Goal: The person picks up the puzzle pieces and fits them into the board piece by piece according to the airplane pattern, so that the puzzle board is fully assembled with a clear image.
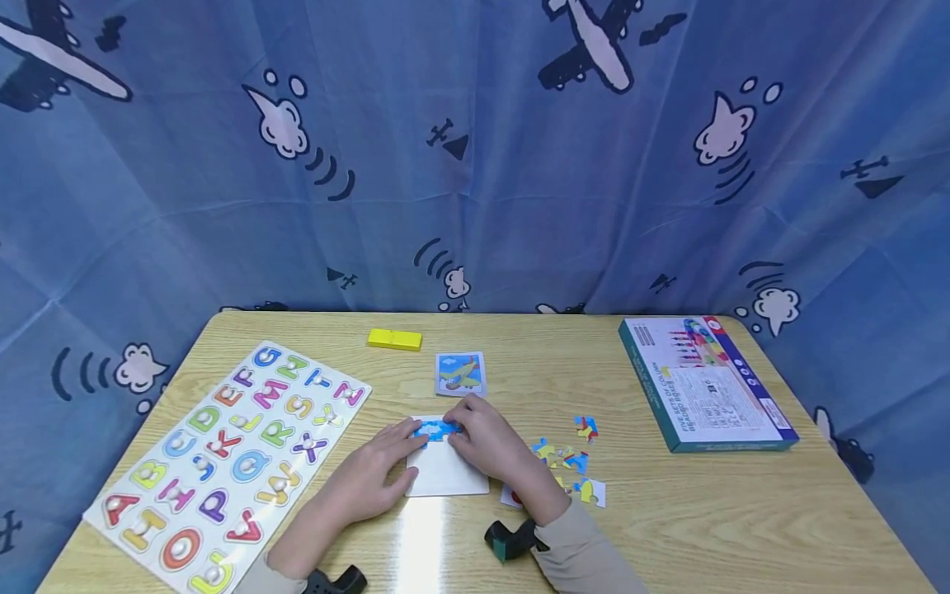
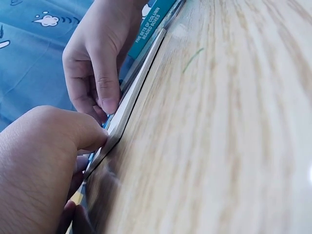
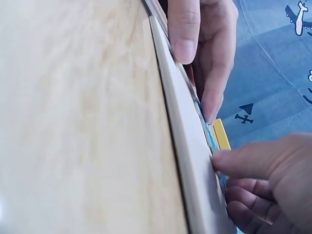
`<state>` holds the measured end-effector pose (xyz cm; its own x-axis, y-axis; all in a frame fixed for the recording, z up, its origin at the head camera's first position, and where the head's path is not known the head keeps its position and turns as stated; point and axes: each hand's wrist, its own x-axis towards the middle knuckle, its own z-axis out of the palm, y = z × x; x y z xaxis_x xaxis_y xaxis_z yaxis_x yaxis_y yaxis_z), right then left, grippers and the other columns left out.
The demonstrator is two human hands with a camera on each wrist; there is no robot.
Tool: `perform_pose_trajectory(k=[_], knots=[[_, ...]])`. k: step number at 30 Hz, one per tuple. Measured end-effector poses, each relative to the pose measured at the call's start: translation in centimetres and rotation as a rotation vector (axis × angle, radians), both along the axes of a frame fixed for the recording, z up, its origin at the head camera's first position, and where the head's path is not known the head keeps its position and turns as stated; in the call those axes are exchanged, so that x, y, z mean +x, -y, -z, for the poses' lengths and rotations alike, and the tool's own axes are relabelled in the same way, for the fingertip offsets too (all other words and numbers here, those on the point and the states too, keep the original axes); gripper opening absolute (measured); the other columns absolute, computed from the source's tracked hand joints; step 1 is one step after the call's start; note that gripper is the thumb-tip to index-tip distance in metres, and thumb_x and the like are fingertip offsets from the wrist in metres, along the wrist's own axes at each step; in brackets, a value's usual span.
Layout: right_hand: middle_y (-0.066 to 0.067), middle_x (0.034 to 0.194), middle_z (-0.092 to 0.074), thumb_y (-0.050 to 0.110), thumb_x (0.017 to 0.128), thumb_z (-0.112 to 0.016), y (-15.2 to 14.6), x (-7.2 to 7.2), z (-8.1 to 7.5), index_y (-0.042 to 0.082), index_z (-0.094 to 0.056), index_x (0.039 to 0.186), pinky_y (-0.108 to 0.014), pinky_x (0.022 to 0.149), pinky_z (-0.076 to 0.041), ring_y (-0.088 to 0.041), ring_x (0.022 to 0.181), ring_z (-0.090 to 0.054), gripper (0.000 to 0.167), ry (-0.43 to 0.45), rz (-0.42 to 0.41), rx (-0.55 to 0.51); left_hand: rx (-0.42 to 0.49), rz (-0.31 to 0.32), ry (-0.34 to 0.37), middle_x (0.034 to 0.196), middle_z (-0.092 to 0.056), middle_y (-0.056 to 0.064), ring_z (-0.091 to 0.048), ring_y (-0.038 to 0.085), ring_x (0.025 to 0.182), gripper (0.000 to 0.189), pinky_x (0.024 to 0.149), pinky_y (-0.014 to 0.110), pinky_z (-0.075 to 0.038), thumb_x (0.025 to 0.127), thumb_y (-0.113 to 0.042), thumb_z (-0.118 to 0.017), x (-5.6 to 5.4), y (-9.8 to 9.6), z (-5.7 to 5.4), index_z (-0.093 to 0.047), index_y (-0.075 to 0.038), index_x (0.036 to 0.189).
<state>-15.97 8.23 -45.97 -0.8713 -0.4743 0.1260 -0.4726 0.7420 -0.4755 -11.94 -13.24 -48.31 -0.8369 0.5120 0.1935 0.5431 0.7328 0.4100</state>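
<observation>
A square white puzzle tray (image 1: 449,474) lies on the table, with blue-and-white jigsaw pieces (image 1: 434,430) along its far edge. My left hand (image 1: 377,469) rests at the tray's left side, fingers extended over the blue pieces; its thumb touches the tray's edge (image 2: 127,108). At the far right corner, my right hand (image 1: 490,437) pinches a blue puzzle piece between thumb and curled fingers, partly hiding it. Low in the right wrist view, the right thumb (image 3: 239,163) meets the blue strip. Just beyond the tray lies a picture card (image 1: 460,374) with a yellow airplane.
Loose jigsaw pieces (image 1: 571,459) lie right of the tray, some behind the right forearm. A letter board (image 1: 230,462) fills the left side. A yellow block (image 1: 395,339) sits at the back, and a flat green-sided box (image 1: 708,388) lies at the right.
</observation>
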Motion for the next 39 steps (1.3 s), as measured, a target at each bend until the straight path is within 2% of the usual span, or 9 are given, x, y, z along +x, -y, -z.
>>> perform_pose_trajectory(k=[6,17,22,29,34,39], knots=[[-0.002,0.102,-0.056,0.014,0.087,-0.067,0.0,0.0,0.2,0.007,-0.070,0.107,-0.019,0.067,-0.050,-0.009,0.081,-0.050,0.021,-0.022,-0.006,0.029,-0.005,0.007,-0.018,0.145,-0.047,0.004,-0.042,0.021,0.135,0.042,0.114,0.039,-0.035,0.091,-0.029,-0.059,0.0,-0.1,0.0,-0.058,-0.016,0.131],[-0.003,0.101,-0.054,0.012,0.087,-0.067,0.0,0.0,0.2,0.007,-0.071,0.108,-0.016,0.063,-0.046,-0.009,0.080,-0.048,0.022,-0.020,-0.037,0.004,-0.017,0.016,-0.138,0.142,-0.050,0.007,-0.049,0.024,0.129,0.042,0.107,0.042,-0.043,0.089,-0.027,-0.062,-0.1,0.0,0.3,-0.060,-0.015,0.129],[-0.002,0.101,-0.053,0.013,0.088,-0.066,-0.1,0.0,0.2,0.008,-0.071,0.109,-0.015,0.064,-0.045,-0.008,0.080,-0.047,0.022,0.001,-0.031,0.006,-0.011,0.027,-0.230,0.137,-0.055,0.007,-0.055,0.024,0.123,0.039,0.103,0.043,-0.047,0.087,-0.025,-0.063,-0.4,-0.3,0.2,-0.064,-0.015,0.125],[0.000,0.101,-0.053,0.013,0.088,-0.066,-0.1,0.0,0.3,0.009,-0.070,0.108,-0.017,0.066,-0.046,-0.008,0.082,-0.048,0.021,-0.001,-0.023,-0.004,0.005,0.092,-0.338,0.127,-0.063,0.006,-0.059,0.019,0.118,0.033,0.103,0.040,-0.048,0.085,-0.020,-0.063,-1.1,-1.5,0.1,-0.069,-0.011,0.116],[0.000,0.102,-0.053,0.014,0.088,-0.065,0.0,-0.1,0.5,0.009,-0.070,0.108,-0.020,0.072,-0.049,-0.010,0.086,-0.050,0.021,0.005,-0.016,-0.002,-0.034,0.104,-0.351,0.123,-0.065,0.005,-0.061,0.018,0.115,0.029,0.102,0.037,-0.048,0.086,-0.020,-0.061,-1.3,-2.0,0.0,-0.070,-0.010,0.112],[-0.003,0.105,-0.054,0.016,0.087,-0.067,-0.2,-0.2,0.4,0.007,-0.066,0.112,-0.027,0.081,-0.053,-0.013,0.092,-0.052,0.027,0.012,-0.023,0.012,-0.039,0.090,-0.313,0.124,-0.065,0.004,-0.060,0.017,0.116,0.030,0.102,0.034,-0.049,0.086,-0.020,-0.061,-1.3,-2.2,0.1,-0.070,-0.010,0.114]])
